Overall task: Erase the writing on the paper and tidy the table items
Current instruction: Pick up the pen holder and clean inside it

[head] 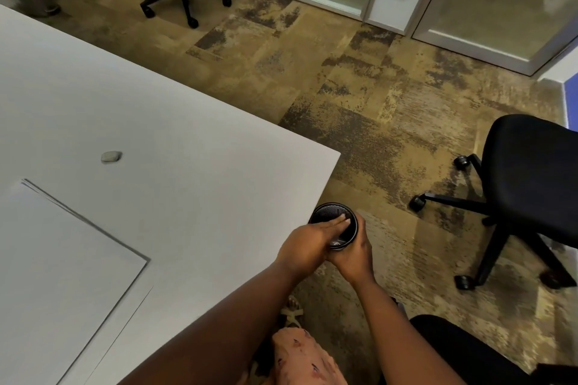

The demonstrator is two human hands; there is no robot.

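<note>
Right hand (354,257) grips the black mesh cup (328,213) at the right edge of the counter (187,122). Left hand (308,246) lies flat-fingered across the cup's mouth. Eraser (111,156) lies well apart.

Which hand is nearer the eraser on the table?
Left. The left hand lies across the black mesh cup, right of the eraser; the right hand grips the cup's far side, farther off.

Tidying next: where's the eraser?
In the head view, the small grey eraser lies on the white table, left side, just beyond the white paper stack.
</note>
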